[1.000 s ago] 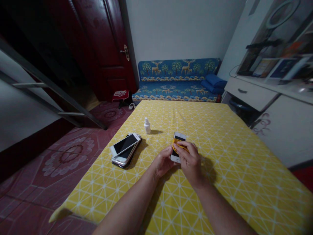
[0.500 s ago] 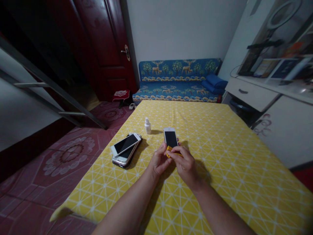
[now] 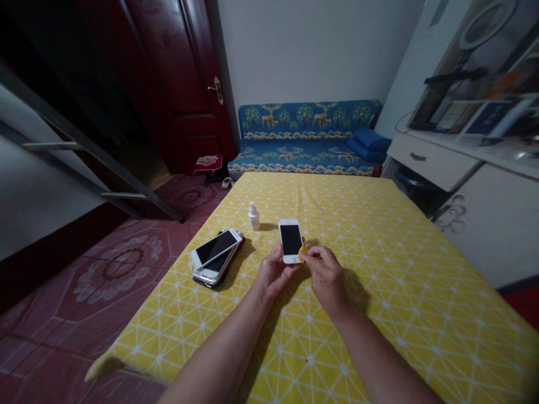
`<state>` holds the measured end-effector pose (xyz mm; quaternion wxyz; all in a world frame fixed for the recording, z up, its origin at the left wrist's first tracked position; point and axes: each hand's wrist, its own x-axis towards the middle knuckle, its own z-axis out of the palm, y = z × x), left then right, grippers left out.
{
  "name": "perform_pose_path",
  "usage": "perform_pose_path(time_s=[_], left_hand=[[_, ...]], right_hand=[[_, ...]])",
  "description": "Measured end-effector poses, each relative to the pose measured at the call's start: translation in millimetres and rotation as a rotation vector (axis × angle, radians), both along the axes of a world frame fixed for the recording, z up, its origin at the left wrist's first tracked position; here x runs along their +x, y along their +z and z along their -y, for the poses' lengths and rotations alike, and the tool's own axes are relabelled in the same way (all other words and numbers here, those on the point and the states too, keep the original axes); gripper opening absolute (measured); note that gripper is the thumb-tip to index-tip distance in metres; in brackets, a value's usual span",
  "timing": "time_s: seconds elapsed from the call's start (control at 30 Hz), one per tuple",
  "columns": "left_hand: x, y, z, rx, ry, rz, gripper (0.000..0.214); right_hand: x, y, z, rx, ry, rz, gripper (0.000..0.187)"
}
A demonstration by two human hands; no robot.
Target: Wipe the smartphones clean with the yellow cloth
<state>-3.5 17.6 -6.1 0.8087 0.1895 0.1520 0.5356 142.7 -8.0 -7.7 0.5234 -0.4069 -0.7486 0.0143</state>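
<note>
A white smartphone [image 3: 290, 240] with a dark screen is gripped along its lower edges by my left hand [image 3: 273, 274], tilted up above the table. My right hand [image 3: 328, 275] pinches a small yellow piece [image 3: 302, 253], perhaps a cloth or sponge, against the phone's lower right edge; most of it is hidden by the fingers. To the left lies a stack of several phones [image 3: 215, 275], topped by another white phone [image 3: 217, 248] set at an angle. A small white bottle [image 3: 254, 217] stands upright beyond the stack.
A yellow patterned cloth [image 3: 379, 292] covers the table. Behind it is a blue sofa [image 3: 295, 160] with deer and trees. A white cabinet [image 3: 497, 207] stands at the right, a ladder [image 3: 105, 168] and red door [image 3: 177, 78] at the left.
My right hand has moved the yellow piece from across the phone's lower end to its right edge, uncovering the home button end. The phone has shifted slightly left.
</note>
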Motion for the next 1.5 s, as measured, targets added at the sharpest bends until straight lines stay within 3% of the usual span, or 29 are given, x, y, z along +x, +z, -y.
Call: perform_pose_path(time_s=[0.2, 0.57, 0.7, 0.93, 1.1, 1.37, 1.5], left_hand=[[0.4, -3.6, 4.5, 0.043, -0.056, -0.138, 0.032], [2.1, -4.4, 8.0, 0.201, -0.323, -0.214, 0.054], [2.6, -2.7, 9.4, 0.183, -0.306, -0.204, 0.052], [2.6, 2.1, 9.9, 0.070, -0.162, -0.194, 0.029], [3.6, 1.3, 9.9, 0.073, -0.156, -0.190, 0.027], [5.3, -3.4, 12.6, 0.157, -0.322, -0.310, 0.043], [5.8, -4.1, 13.5, 0.177, -0.324, -0.334, 0.048]], right_hand=[[3.3, 1.0, -2.7, 0.027, -0.041, 0.001, 0.034], [25.6, -0.6, -13.6, 0.061, -0.199, -0.093, 0.034], [21.5, 0.0, -11.4, 0.082, -0.151, -0.077, 0.038], [0.7, 6.1, -0.6, 0.067, 0.074, -0.010, 0.044], [-0.3, 8.1, 0.6, 0.043, 0.106, -0.019, 0.040], [17.3, 4.5, -10.6, 0.056, -0.087, -0.151, 0.032], [20.4, 5.1, -13.0, 0.044, -0.168, -0.189, 0.029]])
